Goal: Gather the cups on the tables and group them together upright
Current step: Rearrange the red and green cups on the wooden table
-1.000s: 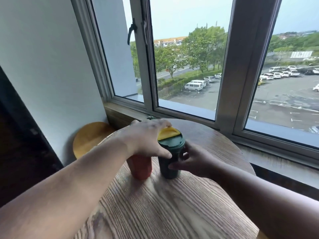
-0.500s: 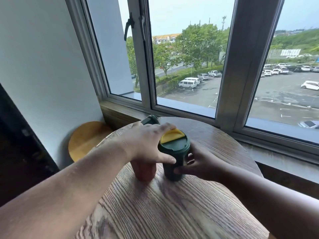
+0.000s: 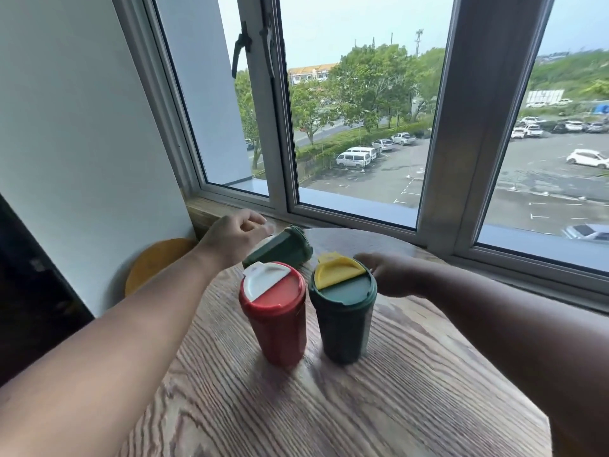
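A red cup (image 3: 275, 324) with a white lid flap and a dark green cup (image 3: 344, 324) with a yellow flap stand upright side by side on the round wooden table (image 3: 329, 407). Behind them a second green cup (image 3: 285, 247) lies on its side near the table's far edge. My left hand (image 3: 234, 237) is over that lying cup's left end with its fingers curled; the blur hides whether it grips the cup. My right hand (image 3: 392, 275) hovers just behind and to the right of the yellow-flapped cup, relaxed and holding nothing.
A window frame and sill (image 3: 329, 222) run right behind the table. A round yellow stool seat (image 3: 155, 262) sits low at the left against the white wall (image 3: 82, 159). Bare wood grain fills the table's near half.
My left hand let go of the red cup and moved back to the lying green cup. My right hand came off the yellow-flapped cup. The camera has come closer.
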Demonstrator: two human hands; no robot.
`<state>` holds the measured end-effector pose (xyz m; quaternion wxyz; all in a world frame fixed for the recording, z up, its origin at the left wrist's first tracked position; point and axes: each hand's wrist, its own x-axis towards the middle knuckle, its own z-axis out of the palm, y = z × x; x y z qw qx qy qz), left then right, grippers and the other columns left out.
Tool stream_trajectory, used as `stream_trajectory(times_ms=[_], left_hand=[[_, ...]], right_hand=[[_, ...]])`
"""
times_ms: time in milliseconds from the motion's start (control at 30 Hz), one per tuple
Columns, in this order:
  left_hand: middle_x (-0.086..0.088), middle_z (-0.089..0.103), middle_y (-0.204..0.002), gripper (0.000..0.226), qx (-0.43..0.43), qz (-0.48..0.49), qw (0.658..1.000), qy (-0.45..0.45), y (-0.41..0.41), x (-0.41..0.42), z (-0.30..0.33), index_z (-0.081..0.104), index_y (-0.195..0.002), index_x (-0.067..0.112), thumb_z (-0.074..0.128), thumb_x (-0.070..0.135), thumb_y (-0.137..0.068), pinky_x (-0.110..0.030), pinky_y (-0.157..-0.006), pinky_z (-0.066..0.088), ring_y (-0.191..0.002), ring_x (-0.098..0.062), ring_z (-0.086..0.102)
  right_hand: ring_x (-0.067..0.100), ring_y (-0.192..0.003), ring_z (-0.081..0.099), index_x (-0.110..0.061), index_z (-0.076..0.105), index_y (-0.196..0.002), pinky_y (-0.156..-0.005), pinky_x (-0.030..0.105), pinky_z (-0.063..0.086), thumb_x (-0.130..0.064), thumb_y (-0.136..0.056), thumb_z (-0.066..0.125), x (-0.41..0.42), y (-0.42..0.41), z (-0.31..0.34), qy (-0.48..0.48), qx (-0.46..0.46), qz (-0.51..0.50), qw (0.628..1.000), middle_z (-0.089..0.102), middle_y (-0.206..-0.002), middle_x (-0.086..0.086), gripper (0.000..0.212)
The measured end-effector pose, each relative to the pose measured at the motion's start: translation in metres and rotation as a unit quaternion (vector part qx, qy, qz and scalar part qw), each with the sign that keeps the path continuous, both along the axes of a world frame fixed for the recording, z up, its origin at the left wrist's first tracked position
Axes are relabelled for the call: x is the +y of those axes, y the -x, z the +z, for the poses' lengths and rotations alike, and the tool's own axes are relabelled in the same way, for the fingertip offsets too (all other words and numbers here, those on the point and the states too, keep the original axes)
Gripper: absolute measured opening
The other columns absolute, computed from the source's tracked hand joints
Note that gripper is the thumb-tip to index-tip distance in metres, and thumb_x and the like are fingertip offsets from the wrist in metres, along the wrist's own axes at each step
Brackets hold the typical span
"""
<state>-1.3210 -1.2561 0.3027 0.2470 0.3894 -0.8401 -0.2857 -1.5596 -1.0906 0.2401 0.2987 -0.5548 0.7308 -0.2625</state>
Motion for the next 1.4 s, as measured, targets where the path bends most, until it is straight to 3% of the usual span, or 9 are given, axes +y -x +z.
stream_trajectory(times_ms=[333, 467, 600, 800, 867, 1033, 1200, 1333, 1400], left_hand=[[-0.003, 0.058, -0.128, 0.068, -0.098, -0.044, 0.992, -0.06, 0.014, -0.048, -0.051, 0.048, -0.142, 0.028, 0.076, 0.048, -0.084, -0.036, -0.102, 0.046, -0.113, -0.019, 0.058], [0.003, 0.057, -0.13, 0.074, -0.135, -0.083, 0.984, -0.081, 0.017, -0.051, -0.058, 0.041, -0.147, 0.031, 0.077, 0.046, -0.084, -0.028, -0.099, 0.041, -0.111, -0.013, 0.056], [0.004, 0.059, -0.139, 0.094, -0.119, -0.074, 0.986, -0.087, 0.015, -0.056, -0.065, 0.042, -0.146, 0.036, 0.079, 0.064, -0.065, -0.038, -0.11, 0.044, -0.118, -0.013, 0.059], [0.0, 0.06, -0.132, 0.097, -0.025, -0.084, 0.987, -0.131, 0.016, -0.05, -0.069, 0.034, -0.152, 0.027, 0.088, 0.042, -0.072, -0.032, -0.103, 0.046, -0.114, -0.015, 0.061], [-0.003, 0.061, -0.129, 0.105, 0.017, -0.097, 0.981, -0.168, 0.016, -0.046, -0.072, 0.037, -0.149, 0.027, 0.093, 0.041, -0.062, -0.03, -0.097, 0.052, -0.111, -0.016, 0.065], [0.002, 0.058, -0.11, 0.081, 0.06, -0.131, 0.971, -0.189, 0.016, -0.03, -0.074, 0.039, -0.142, 0.022, 0.081, -0.003, -0.078, -0.013, -0.07, 0.053, -0.092, -0.009, 0.059], [-0.021, 0.058, -0.114, 0.051, 0.109, -0.116, 0.962, -0.224, 0.014, -0.015, -0.075, 0.046, -0.13, 0.033, 0.063, 0.021, -0.084, -0.026, -0.079, 0.054, -0.096, -0.028, 0.058], [-0.029, 0.054, -0.128, 0.076, 0.12, -0.128, 0.955, -0.238, 0.007, 0.003, -0.067, 0.046, -0.14, 0.026, 0.066, 0.047, -0.069, -0.041, -0.087, 0.053, -0.105, -0.039, 0.061], [-0.029, 0.055, -0.127, 0.069, 0.103, -0.152, 0.959, -0.218, 0.003, 0.006, -0.064, 0.046, -0.137, 0.025, 0.068, 0.036, -0.072, -0.034, -0.081, 0.055, -0.101, -0.033, 0.061]], right_hand=[[0.017, -0.075, 0.057, -0.003, 0.044, -0.139, -0.074, 0.028, 0.047, 0.003, -0.088, 0.064, -0.094, 0.001, -0.008, 0.029, -0.04, -0.05, 0.998, 0.06, -0.09, 0.004, 0.055], [-0.003, -0.054, 0.056, 0.002, 0.038, -0.141, -0.062, 0.014, 0.046, 0.011, -0.09, 0.055, -0.108, -0.008, -0.006, 0.007, -0.046, 0.006, 0.999, 0.058, -0.078, -0.001, 0.055], [-0.007, -0.042, 0.056, 0.0, 0.035, -0.143, -0.054, 0.01, 0.047, 0.015, -0.093, 0.047, -0.11, -0.012, -0.005, 0.017, -0.078, 0.018, 0.997, 0.057, -0.072, 0.0, 0.054], [-0.004, -0.051, 0.057, -0.009, 0.036, -0.141, -0.058, 0.014, 0.052, 0.011, -0.097, 0.041, -0.094, -0.016, 0.001, 0.081, -0.242, 0.006, 0.967, 0.047, -0.102, 0.017, 0.049], [0.005, -0.063, 0.058, -0.012, 0.04, -0.136, -0.06, 0.015, 0.052, 0.008, -0.098, 0.042, -0.089, -0.018, 0.008, 0.108, -0.289, 0.011, 0.951, 0.047, -0.101, 0.014, 0.043], [0.014, -0.091, 0.059, -0.029, 0.061, -0.104, -0.079, 0.024, 0.055, 0.001, -0.094, 0.056, -0.077, -0.021, 0.016, 0.151, -0.3, 0.022, 0.942, 0.054, -0.115, 0.003, 0.033], [0.015, -0.086, 0.063, -0.027, 0.06, -0.109, -0.089, 0.041, 0.048, 0.002, -0.086, 0.066, -0.06, -0.02, 0.016, 0.176, -0.287, 0.009, 0.942, 0.055, -0.125, 0.006, 0.037], [0.01, -0.087, 0.066, -0.013, 0.054, -0.125, -0.075, 0.022, 0.054, 0.006, -0.085, 0.066, -0.047, -0.02, 0.02, 0.18, -0.298, 0.007, 0.937, 0.062, -0.12, 0.009, 0.046], [0.009, -0.089, 0.067, -0.01, 0.051, -0.13, -0.072, 0.019, 0.053, 0.008, -0.084, 0.066, -0.043, -0.02, 0.021, 0.173, -0.306, 0.011, 0.936, 0.063, -0.12, 0.009, 0.052]])
